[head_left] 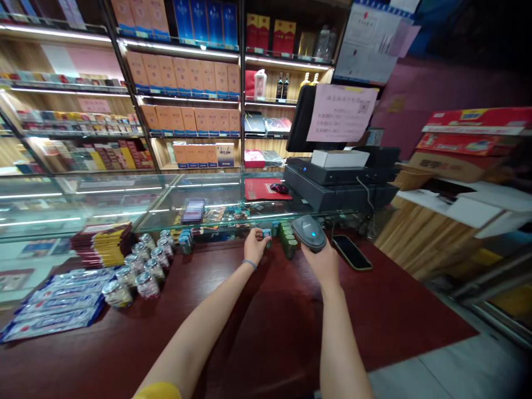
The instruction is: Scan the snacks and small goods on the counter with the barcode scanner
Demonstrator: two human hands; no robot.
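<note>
My right hand [322,260] is wrapped round a grey barcode scanner [308,231], its head turned toward the goods at the back of the dark red counter [266,316]. My left hand [255,245] reaches forward and is closed on a small blue-green pack [266,237] at the foot of the glass showcase. A stack of small green packs [287,238] stands between the two hands. A black phone [351,252] lies flat just right of the scanner.
Several small jars [143,266] and blue-white packets [54,310] lie at the counter's left, with a stack of red and yellow packs [100,244] behind. A glass showcase [166,205] carries a till with monitor [332,166]. Shelves of boxes fill the back wall.
</note>
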